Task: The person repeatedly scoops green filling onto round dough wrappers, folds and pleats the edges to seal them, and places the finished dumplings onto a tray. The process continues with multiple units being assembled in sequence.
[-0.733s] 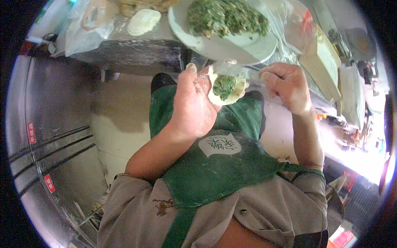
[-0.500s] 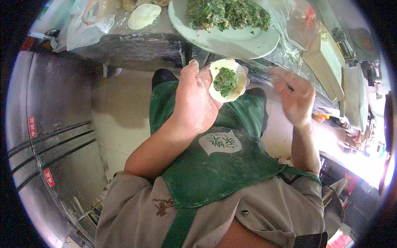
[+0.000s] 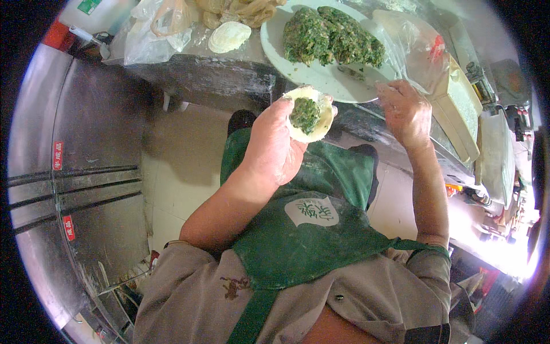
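In my left hand (image 3: 275, 137) rests a round dumpling wrapper (image 3: 318, 125), cupped between thumb and fingers, with a lump of chopped green filling (image 3: 305, 114) on its middle. My right hand (image 3: 405, 112) is at the right front rim of a large pale plate (image 3: 321, 86), its fingers curled together. What those fingers hold, if anything, I cannot make out; a small greyish shape shows on the plate just beyond the fingertips. A big mound of the same green filling (image 3: 332, 37) lies on the plate.
A pile of pale wrappers (image 3: 230, 37) sits left of the plate, near plastic bags (image 3: 157, 40). Right of the plate are a clear bag (image 3: 415, 51) and a cream-coloured box (image 3: 455, 109). The floury table edge (image 3: 212, 77) runs before me; a steel cabinet (image 3: 97, 126) stands at left.
My right hand has moved up to the plate's rim. The filled wrapper stays in my left hand, tilted slightly differently. The whole view has shifted, bringing more of the table into sight.
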Available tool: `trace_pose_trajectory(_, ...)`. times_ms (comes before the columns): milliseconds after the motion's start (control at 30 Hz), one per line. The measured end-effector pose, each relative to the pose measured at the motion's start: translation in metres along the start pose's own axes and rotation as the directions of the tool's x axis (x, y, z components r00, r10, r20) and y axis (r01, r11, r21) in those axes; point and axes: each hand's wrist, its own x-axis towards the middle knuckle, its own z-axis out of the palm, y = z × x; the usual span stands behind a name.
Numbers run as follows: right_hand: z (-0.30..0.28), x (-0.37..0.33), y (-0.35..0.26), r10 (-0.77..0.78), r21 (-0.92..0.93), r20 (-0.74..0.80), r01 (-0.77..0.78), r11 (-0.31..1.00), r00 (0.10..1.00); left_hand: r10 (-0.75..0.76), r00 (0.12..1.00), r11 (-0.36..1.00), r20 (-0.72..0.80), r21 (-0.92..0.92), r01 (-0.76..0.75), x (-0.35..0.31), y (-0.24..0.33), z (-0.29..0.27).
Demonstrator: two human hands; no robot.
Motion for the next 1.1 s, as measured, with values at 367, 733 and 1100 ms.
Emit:
trace_pose_trajectory(367, 0.017, -0.002, -0.077, -0.306, 0.279, -0.382, 0.424, 0.861, 0.872, 0.073, 0.996, 0.992, 0.047, 0.101, -0.078, -0.003, -0.014, 0.002)
trace_pose_trajectory(733, 0.034, -0.027, -0.102, 0.202, 0.732, 0.014, -0.148, 0.665, 0.979, 0.096, 0.974, 0.613, 0.207, 0.759, -0.222, -0.011, -0.029, -0.024)
trace_pose_trajectory(1100, 0.035, -0.039, -0.097, 0.150, 0.760, 0.020, -0.112, 0.640, 0.989, -0.216, 0.961, 0.894, 0.171, 0.431, 0.124, -0.017, -0.030, -0.021)
